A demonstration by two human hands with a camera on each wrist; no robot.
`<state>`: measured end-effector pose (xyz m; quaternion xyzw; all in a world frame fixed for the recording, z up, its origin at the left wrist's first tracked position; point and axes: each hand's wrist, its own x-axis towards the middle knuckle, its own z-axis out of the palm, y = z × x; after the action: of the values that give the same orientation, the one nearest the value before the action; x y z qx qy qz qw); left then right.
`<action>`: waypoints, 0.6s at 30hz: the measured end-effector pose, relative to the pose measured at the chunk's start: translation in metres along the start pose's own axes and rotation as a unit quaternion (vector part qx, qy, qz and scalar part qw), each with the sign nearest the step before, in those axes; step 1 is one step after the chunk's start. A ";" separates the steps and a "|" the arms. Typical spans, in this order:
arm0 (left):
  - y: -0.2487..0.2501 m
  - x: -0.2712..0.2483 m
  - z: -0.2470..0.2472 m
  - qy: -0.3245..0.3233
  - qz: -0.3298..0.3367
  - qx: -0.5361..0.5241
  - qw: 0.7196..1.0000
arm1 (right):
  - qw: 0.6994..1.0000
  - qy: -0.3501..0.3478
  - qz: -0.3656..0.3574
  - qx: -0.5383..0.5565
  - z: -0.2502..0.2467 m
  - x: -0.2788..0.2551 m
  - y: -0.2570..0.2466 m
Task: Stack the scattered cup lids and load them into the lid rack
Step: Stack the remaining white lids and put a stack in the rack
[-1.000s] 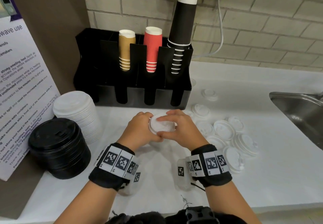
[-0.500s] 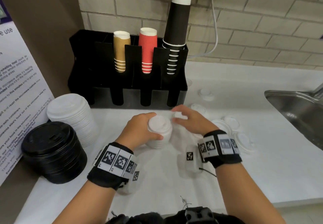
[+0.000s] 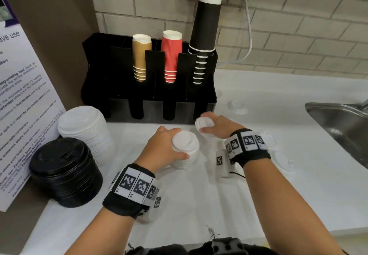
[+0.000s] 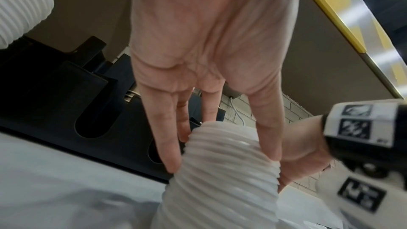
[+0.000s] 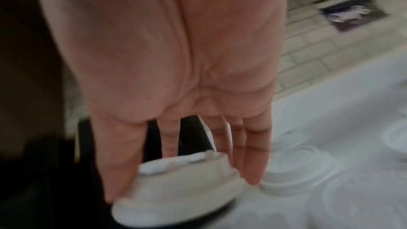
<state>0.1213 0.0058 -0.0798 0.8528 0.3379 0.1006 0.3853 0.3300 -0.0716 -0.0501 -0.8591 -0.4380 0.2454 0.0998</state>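
From the head view, my left hand (image 3: 165,147) wraps its fingers around a short stack of white lids (image 3: 185,149) standing on the counter (image 3: 199,195) before the black rack (image 3: 147,87). My right hand (image 3: 217,127) pinches a single lid (image 3: 205,124) just beside the rack's front. Loose lids (image 3: 237,106) lie scattered to the right.

The left wrist view shows my fingers (image 4: 163,138) curled against the ribbed stack (image 4: 222,171).

The right wrist view, though blurred, shows my thumb and fingers (image 5: 253,154) clamping the lid (image 5: 178,189).

Readable print sat only on the wall notice (image 3: 22,103), well left of both grips — "ave use" up top, bold "five minutes" and "unattended" lower, w/ "microwave" in small print. Wristband tags (image 3: 137,185) — coded squares, no words.
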 end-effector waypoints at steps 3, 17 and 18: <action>0.000 0.000 0.001 0.002 0.003 -0.002 1.000 | 0.966 0.030 -0.057 0.249 0.000 -0.022 -0.002; 0.009 -0.006 -0.003 0.028 0.029 -0.023 0.999 | 0.914 0.201 -0.130 0.327 0.043 -0.066 -0.014; 0.009 -0.006 -0.002 0.032 0.031 -0.028 0.999 | 0.918 0.195 -0.139 0.315 0.044 -0.066 -0.015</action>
<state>0.1204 -0.0017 -0.0712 0.8480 0.3200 0.1492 0.3952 0.2644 -0.1171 -0.0602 -0.7446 -0.4247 0.1820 0.4817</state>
